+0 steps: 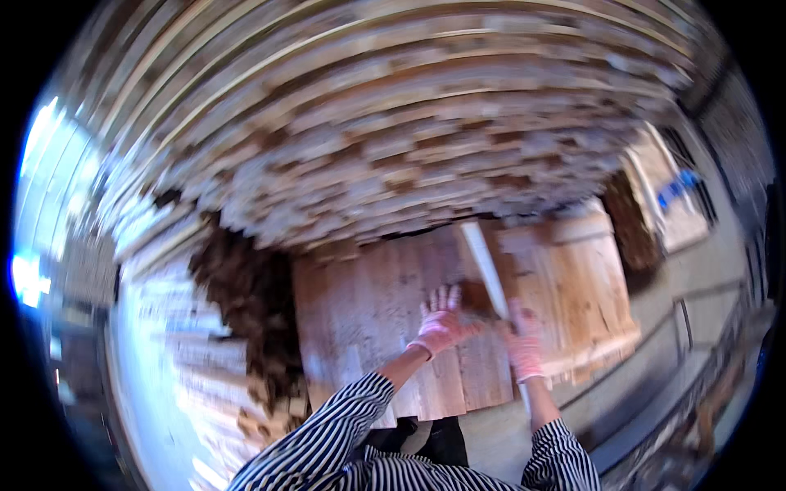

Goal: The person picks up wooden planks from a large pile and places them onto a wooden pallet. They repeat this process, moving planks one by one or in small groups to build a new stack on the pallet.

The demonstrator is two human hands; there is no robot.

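Both my hands wear pink work gloves and reach over a surface of reddish-brown wooden boards (409,274) laid side by side. My left hand (444,326) is over these boards with its fingers spread; whether it presses on them I cannot tell. My right hand (524,342) is closed around a long, narrow, pale strip (485,266), tilted with its far end toward the stacked wood. A short piece of pale edge also shows below that hand. Motion blur hides the strip's material and finer details.
A tall stack of wooden boards (426,123) rises ahead. Dark brown, rough material (250,303) lies at the left, beside more pale boards (209,368). A blue object (678,190) sits far right, and a thin metal frame (686,323) stands nearer on the right.
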